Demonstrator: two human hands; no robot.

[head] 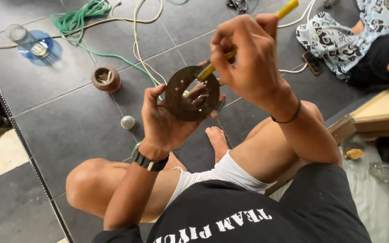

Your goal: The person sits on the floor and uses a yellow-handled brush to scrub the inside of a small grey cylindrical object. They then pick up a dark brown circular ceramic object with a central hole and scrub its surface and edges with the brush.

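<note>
Nearest the lens: black shirt and bent bare knees, seated on the dark tiled floor (pixel 68 121). Above the lap, left hand (pixel 160 119) clenched around the lower edge of a round brown metal disc (pixel 190 92), held nearly upright, flat face toward the camera, fingers showing through its holes. Rust-coloured, thin, pierced with one long slot and several small round holes. Right hand (pixel 248 58) gripping a yellow-handled tool (pixel 230 54), long axis slanting from upper right down to lower left, tip at the disc's upper slot. Beyond: small brown pot (pixel 106 78), white ball (pixel 127 122), green cable (pixel 82 20).
</note>
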